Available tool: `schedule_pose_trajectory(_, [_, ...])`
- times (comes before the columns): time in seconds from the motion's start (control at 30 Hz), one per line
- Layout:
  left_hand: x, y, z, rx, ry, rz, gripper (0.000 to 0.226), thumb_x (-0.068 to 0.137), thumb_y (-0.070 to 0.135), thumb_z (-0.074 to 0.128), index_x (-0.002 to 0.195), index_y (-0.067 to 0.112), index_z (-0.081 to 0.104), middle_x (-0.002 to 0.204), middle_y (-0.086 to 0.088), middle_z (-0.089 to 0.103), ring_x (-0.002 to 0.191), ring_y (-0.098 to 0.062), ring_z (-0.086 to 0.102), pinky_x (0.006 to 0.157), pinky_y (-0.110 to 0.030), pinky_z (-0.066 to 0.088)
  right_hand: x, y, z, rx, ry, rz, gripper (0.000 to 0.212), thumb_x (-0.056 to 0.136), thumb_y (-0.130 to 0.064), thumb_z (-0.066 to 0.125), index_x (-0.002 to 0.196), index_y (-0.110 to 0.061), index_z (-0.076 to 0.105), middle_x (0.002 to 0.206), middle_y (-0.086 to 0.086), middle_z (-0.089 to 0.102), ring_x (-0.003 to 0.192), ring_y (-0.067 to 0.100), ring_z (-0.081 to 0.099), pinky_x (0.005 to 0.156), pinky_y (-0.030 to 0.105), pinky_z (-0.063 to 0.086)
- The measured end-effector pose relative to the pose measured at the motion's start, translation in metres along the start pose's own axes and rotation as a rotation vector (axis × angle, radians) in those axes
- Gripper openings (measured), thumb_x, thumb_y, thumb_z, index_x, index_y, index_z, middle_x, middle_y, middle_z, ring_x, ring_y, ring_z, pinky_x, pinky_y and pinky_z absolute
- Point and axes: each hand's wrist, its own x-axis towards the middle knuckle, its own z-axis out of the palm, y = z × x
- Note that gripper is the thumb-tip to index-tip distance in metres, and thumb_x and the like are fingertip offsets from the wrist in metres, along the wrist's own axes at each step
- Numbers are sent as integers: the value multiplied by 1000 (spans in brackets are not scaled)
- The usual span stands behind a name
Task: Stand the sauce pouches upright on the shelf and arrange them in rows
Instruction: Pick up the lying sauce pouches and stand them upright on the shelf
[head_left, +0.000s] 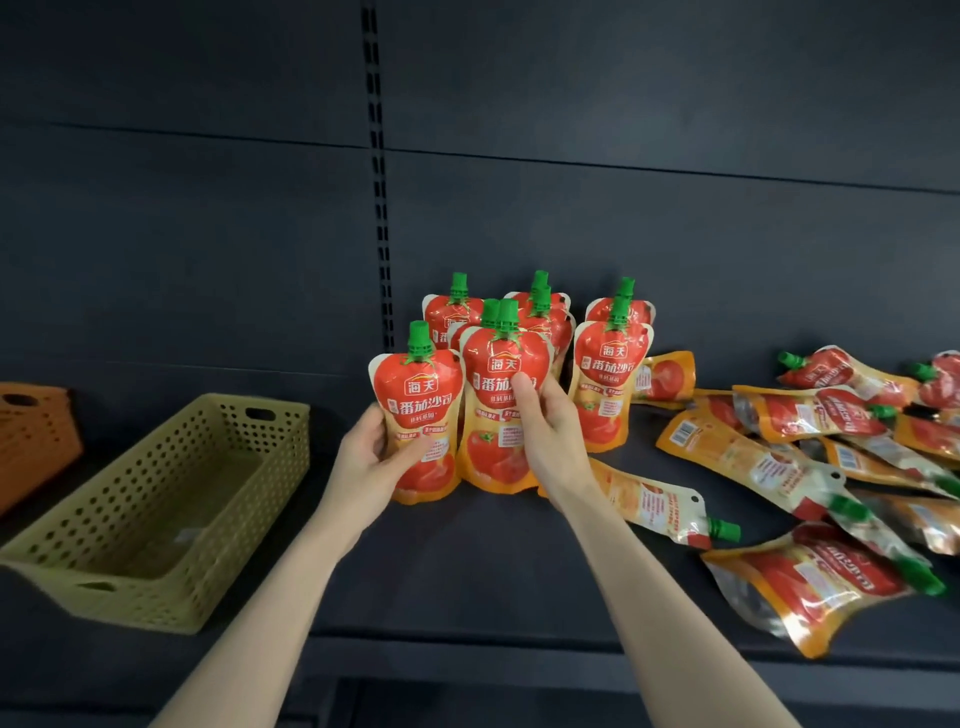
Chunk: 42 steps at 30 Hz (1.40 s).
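Both bare forearms rise from the bottom edge toward the middle of the frame. The left hand (370, 457) grips a pouch (423, 395), fingers curled round its left edge. The right hand (548, 436) holds the neighbouring pouch (493, 415), thumb pressed on its front.

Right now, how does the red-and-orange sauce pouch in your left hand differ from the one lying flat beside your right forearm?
The red-and-orange held pouch, gripped by the left hand, is upright, green cap on top; the flat pouch lies on its side, cap pointing right. The held pouch is beside the middle pouch that the right hand holds; no hand holds the flat pouch. Both have green caps.
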Motion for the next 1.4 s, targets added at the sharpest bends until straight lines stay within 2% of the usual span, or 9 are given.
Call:
schedule_pose_trajectory(0.27, [1, 0, -12, 4, -5, 46, 36, 81, 8, 68, 107, 29, 58, 107, 9, 68, 99, -3, 64, 74, -15, 52, 4, 4, 0, 1, -49, 31, 29, 99, -27, 42, 124, -17, 54, 115, -4, 64, 105, 6, 63, 84, 19, 53])
schedule_pose_trajectory(0.37, [2, -3, -11, -9, 1, 30, 31, 81, 10, 68, 104, 28, 56, 106, 8, 68, 99, -4, 64, 77, -20, 52, -7, 19, -7, -18, -90, 62, 25, 96, -25, 48, 121, -28, 52, 120, -6, 62, 110, 5, 60, 89, 21, 52])
schedule_pose_trajectory(0.47, [1, -8, -9, -10, 1, 13, 28, 82, 12, 67, 102, 27, 54, 108, 6, 67, 101, -6, 64, 81, -23, 52, -12, 24, -14, -147, -102, 47, 38, 90, -18, 61, 123, -28, 47, 125, -4, 60, 115, 9, 57, 93, 23, 50])
schedule_pose_trajectory(0.7, [-1, -13, 3, -23, -29, 36, 30, 80, 12, 69, 106, 21, 57, 109, 5, 66, 101, -5, 64, 74, -17, 52, -10, 17, -34, -256, -61, 11, 46, 85, -6, 65, 126, -17, 47, 112, -9, 62, 103, 2, 59, 76, 6, 48])
schedule_pose_trajectory(0.83, [-1, -16, 14, 6, -5, 41, 31, 79, 11, 71, 104, 21, 57, 106, 6, 66, 98, -2, 64, 73, -16, 53, -11, 18, -48, -263, -58, 13, 43, 86, -4, 63, 121, -23, 47, 114, -7, 62, 104, 1, 59, 79, 9, 49])
schedule_pose_trajectory(1.0, [1, -20, 18, 30, -1, 52, 32, 77, 12, 72, 100, 25, 53, 104, 10, 66, 96, 0, 64, 74, -16, 53, -10, 19, -55, -279, -67, 27, 48, 87, -6, 62, 129, -20, 44, 121, -3, 61, 112, 7, 58, 89, 17, 50])
schedule_pose_trajectory(1.13, [5, -20, 15, 93, -27, 49, 31, 77, 15, 72, 101, 22, 53, 106, 6, 66, 98, -7, 65, 79, -23, 54, -10, 22, -54, -285, -46, 41, 42, 89, -8, 61, 123, -24, 44, 123, -3, 60, 115, 10, 57, 95, 28, 48])
schedule_pose_trajectory(1.27, [6, -20, 13, 166, -23, 56, 33, 76, 16, 73, 103, 15, 53, 107, 2, 66, 99, -8, 63, 83, -28, 53, -13, 22, -51, -302, -14, 44, 37, 89, -10, 60, 118, -26, 42, 120, -5, 58, 115, 11, 55, 90, 23, 47])
schedule_pose_trajectory(1.4, [7, -17, 14, 220, 8, 66, 38, 75, 16, 75, 103, 16, 49, 101, 10, 62, 96, -4, 61, 76, -23, 52, -15, 20, -51, -313, -17, 52, 36, 90, -10, 60, 117, -25, 43, 120, -5, 58, 114, 9, 55, 95, 28, 47])
